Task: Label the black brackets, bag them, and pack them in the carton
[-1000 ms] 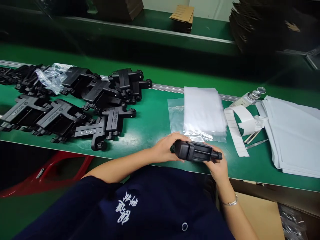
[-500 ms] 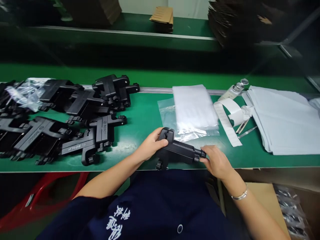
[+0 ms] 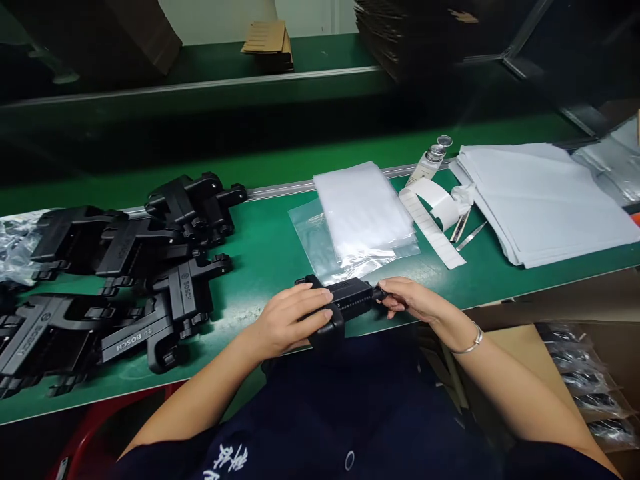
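A black plastic clamp-like holder (image 3: 353,298) is held between my two hands at the front edge of the green bench. My left hand (image 3: 290,317) wraps over its wide end, fingers across the top. At the other end, my right hand (image 3: 407,295) grips the knob (image 3: 379,293) with thumb and fingers. Just beyond the holder lies a stack of clear plastic bags (image 3: 363,210). Several similar black holders, some marked BOSCH (image 3: 133,340), lie in a group to the left.
Right of the bags are a strip of white labels (image 3: 433,227), a bottle (image 3: 427,163), tweezers (image 3: 471,236) and a pile of white sheets (image 3: 550,200). Stacked cardboard (image 3: 267,40) stands on the rear shelf. Below right, a carton holds bagged black parts (image 3: 595,400).
The camera view has turned right. My left hand has moved over the top of the holder, which has rolled to show another face. My right hand still grips the knob.
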The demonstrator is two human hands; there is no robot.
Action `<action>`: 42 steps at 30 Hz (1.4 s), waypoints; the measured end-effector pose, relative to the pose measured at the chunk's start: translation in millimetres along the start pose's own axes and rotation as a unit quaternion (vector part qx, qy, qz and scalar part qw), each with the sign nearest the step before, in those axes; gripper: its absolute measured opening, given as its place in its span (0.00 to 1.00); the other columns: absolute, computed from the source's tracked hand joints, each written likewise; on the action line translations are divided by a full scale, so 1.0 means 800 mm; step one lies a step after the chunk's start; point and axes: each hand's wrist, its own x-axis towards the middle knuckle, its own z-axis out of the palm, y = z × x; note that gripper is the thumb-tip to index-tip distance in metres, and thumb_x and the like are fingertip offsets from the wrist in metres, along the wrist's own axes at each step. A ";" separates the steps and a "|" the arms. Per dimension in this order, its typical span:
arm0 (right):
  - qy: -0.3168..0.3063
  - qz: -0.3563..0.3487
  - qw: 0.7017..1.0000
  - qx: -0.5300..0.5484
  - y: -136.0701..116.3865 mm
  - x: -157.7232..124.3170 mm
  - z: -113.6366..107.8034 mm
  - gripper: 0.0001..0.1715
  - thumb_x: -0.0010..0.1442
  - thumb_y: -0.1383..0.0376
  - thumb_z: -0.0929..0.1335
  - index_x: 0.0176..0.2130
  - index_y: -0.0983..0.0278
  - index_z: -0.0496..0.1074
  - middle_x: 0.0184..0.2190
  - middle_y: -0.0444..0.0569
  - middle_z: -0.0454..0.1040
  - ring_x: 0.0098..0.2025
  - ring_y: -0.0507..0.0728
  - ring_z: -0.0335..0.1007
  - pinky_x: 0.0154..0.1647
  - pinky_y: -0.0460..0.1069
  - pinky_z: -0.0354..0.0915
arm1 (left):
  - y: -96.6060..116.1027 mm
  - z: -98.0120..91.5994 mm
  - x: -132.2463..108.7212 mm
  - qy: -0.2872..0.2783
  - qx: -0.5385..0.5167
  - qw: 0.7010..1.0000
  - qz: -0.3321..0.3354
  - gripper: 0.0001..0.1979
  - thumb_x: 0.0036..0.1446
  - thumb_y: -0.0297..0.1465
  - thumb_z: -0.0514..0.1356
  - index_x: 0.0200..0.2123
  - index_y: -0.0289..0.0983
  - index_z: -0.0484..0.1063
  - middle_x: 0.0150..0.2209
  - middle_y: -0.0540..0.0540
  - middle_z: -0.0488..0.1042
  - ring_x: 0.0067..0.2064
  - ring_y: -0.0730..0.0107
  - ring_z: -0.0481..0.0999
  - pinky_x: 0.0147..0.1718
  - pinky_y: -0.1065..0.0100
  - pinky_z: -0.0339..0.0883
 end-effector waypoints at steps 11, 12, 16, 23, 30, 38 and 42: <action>0.171 -0.254 0.889 -0.341 -0.008 -0.010 0.009 0.29 0.68 0.48 0.53 0.31 0.62 0.68 0.28 0.48 0.69 0.31 0.55 0.65 0.35 0.51 0.63 | 0.008 0.016 0.010 0.179 -0.128 0.935 -0.279 0.36 0.40 0.55 0.67 0.48 0.40 0.68 0.45 0.43 0.73 0.46 0.55 0.74 0.45 0.59 0.68; 0.180 -0.246 0.903 -0.304 -0.005 -0.007 0.006 0.29 0.68 0.48 0.52 0.32 0.62 0.68 0.28 0.47 0.69 0.31 0.55 0.66 0.35 0.51 0.64 | 0.008 0.019 0.013 0.182 -0.147 0.929 -0.285 0.36 0.40 0.55 0.68 0.48 0.40 0.67 0.44 0.43 0.73 0.46 0.56 0.74 0.45 0.59 0.68; 0.172 -0.212 0.941 -0.202 0.009 0.003 0.001 0.31 0.65 0.43 0.56 0.34 0.63 0.71 0.28 0.48 0.72 0.33 0.56 0.69 0.38 0.52 0.66 | 0.000 0.032 0.025 0.248 -0.248 0.885 -0.307 0.33 0.46 0.54 0.65 0.49 0.39 0.66 0.41 0.45 0.72 0.43 0.60 0.73 0.43 0.62 0.67; 0.190 -0.150 0.970 0.006 0.018 0.019 0.022 0.23 0.51 0.48 0.72 0.37 0.63 0.72 0.30 0.46 0.74 0.32 0.54 0.72 0.38 0.52 0.72 | -0.018 0.043 0.032 0.274 -0.278 0.861 -0.325 0.32 0.49 0.53 0.63 0.49 0.36 0.65 0.43 0.44 0.72 0.45 0.62 0.72 0.46 0.64 0.65; 0.237 -0.191 0.952 -0.006 0.028 0.032 0.028 0.19 0.55 0.50 0.71 0.40 0.60 0.72 0.36 0.45 0.74 0.38 0.54 0.71 0.42 0.52 0.70 | -0.016 0.040 0.033 0.254 -0.285 0.855 -0.351 0.29 0.58 0.54 0.53 0.49 0.35 0.63 0.45 0.43 0.72 0.47 0.62 0.72 0.46 0.64 0.65; 0.329 -0.224 0.891 -0.219 0.037 0.042 0.034 0.27 0.62 0.45 0.60 0.28 0.63 0.68 0.23 0.46 0.70 0.28 0.55 0.65 0.31 0.50 0.61 | -0.019 0.035 0.034 0.271 -0.283 0.857 -0.335 0.31 0.58 0.56 0.52 0.49 0.35 0.64 0.43 0.43 0.72 0.45 0.62 0.72 0.44 0.65 0.65; 0.318 -0.260 0.899 -0.154 0.032 0.044 0.040 0.20 0.58 0.48 0.67 0.34 0.62 0.70 0.29 0.44 0.72 0.32 0.54 0.66 0.35 0.49 0.61 | -0.024 0.037 0.031 0.286 -0.311 0.839 -0.343 0.31 0.57 0.56 0.52 0.49 0.36 0.63 0.42 0.44 0.72 0.44 0.63 0.72 0.43 0.65 0.66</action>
